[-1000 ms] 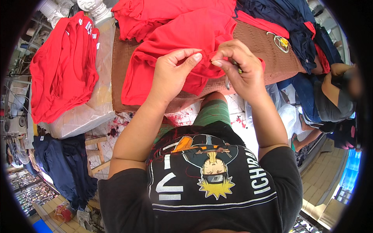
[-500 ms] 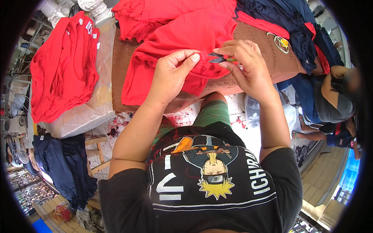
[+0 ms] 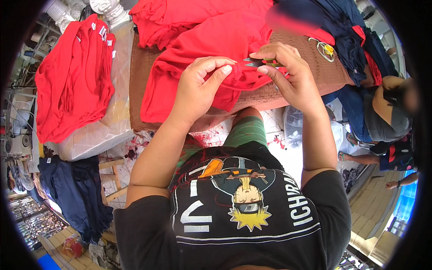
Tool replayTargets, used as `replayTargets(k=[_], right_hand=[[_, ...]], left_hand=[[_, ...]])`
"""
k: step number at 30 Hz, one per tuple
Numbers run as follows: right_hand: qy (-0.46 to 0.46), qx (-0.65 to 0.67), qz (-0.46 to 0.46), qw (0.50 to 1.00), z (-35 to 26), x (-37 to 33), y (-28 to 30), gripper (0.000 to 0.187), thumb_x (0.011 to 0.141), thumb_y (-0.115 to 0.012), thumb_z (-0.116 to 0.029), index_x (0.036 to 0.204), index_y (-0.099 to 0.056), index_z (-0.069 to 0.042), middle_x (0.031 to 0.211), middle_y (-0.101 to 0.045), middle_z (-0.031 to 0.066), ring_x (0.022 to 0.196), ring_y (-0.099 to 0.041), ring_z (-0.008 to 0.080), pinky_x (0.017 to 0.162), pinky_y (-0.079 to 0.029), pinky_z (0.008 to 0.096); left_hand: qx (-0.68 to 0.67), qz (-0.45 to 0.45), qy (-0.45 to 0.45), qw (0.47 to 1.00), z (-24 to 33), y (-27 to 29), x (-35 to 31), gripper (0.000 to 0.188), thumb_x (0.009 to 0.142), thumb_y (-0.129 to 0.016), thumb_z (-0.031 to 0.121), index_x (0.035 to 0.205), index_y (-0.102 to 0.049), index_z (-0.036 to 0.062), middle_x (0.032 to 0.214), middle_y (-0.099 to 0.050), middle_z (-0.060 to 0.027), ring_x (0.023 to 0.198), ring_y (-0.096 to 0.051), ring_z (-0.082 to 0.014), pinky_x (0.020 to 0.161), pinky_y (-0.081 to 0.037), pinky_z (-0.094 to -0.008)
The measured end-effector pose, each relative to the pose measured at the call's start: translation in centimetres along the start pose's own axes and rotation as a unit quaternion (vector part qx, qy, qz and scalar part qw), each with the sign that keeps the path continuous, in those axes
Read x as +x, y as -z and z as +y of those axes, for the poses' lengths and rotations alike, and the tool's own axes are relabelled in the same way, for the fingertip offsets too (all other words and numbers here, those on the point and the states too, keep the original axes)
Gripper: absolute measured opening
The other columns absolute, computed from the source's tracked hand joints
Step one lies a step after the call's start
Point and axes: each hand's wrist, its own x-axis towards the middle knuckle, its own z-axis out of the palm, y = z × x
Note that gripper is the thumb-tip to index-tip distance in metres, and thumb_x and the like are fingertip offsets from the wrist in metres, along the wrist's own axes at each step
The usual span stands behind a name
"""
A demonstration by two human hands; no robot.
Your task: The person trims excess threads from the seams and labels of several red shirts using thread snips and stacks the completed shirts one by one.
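Left hand (image 3: 198, 90) pinching a fold of the red garment (image 3: 198, 49), keeping the cloth taut | right hand (image 3: 288, 76) clenched around small snips (image 3: 257, 62), blades at the pinched edge, probably on a loose thread | garment spread over brown worktop (image 3: 310, 67) | beyond: red pile (image 3: 72, 81) at left.

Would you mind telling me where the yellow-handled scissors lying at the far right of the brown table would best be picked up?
Probably by the handle loops of the yellow-handled scissors, coming down from above. They lie flat on the brown table, loops uppermost and clear of the dark blue garments beside them, so fingers can slip in without touching the blades.
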Motion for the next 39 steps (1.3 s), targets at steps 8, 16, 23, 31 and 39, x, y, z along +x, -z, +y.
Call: replayTargets(k=[8,16,23,31,39], right_hand=[[0.005,0.08,-0.034,0.996,0.4,0.5,-0.3,0.017,0.082,-0.066,-0.009,0.099,-0.065,-0.007,0.089,-0.064,0.0048,0.087,-0.058,0.0219,0.087,-0.038,0.0346],[0.054,0.006,-0.035,0.998,0.7,0.9,0.2,0.014,0.082,-0.066,-0.008,0.096,-0.065,-0.009,0.089,-0.064,0.0029,0.087,-0.059,0.0214,0.088,-0.038,0.0356],[0.036,0.025,-0.035,0.998,0.0,1.0,0.1,0.017,0.08,-0.067,-0.007,0.097,-0.065,-0.011,0.088,-0.064,0.0029,0.083,-0.059,0.0207,0.088,-0.038,0.0349],[-0.136,0.081,0.121,0.98,3.2,0.5,1.6,0.022,0.081,-0.069,-0.008,0.103,-0.065,-0.007,0.085,-0.064,0.0032,0.075,-0.059,0.0123,0.066,-0.045,0.0263],[-0.317,0.024,0.273,0.908,13.8,-4.9,4.0,0.03,0.082,-0.073,-0.022,0.107,-0.066,-0.007,0.085,-0.066,-0.0006,0.068,-0.055,0.0064,0.061,-0.045,0.0224]], left_hand=[[0.106,-0.048,-0.07,0.991,0.5,0.5,0.2,0.016,0.091,-0.06,0.011,0.101,-0.067,0.0008,0.104,-0.065,-0.0074,0.099,-0.059,-0.0152,0.089,-0.045,-0.0286],[0.122,-0.058,-0.079,0.988,0.7,0.6,0.2,0.016,0.091,-0.06,0.011,0.1,-0.067,0.0012,0.103,-0.066,-0.0069,0.099,-0.059,-0.0161,0.091,-0.044,-0.03],[0.129,-0.05,-0.071,0.988,0.8,0.6,0.0,0.015,0.091,-0.06,0.013,0.098,-0.068,0.0016,0.102,-0.067,-0.0062,0.1,-0.059,-0.016,0.092,-0.043,-0.0299],[0.108,0.051,0.02,0.993,2.7,4.4,6.6,0.025,0.092,-0.061,0.025,0.107,-0.065,0.0059,0.1,-0.066,-0.0054,0.087,-0.063,-0.0156,0.08,-0.049,-0.0292],[-0.005,-0.16,-0.245,0.956,17.3,14.0,2.8,0.045,0.096,-0.047,0.02,0.135,-0.043,-0.0024,0.133,-0.05,-0.0116,0.118,-0.049,-0.0193,0.094,-0.041,-0.0335]])
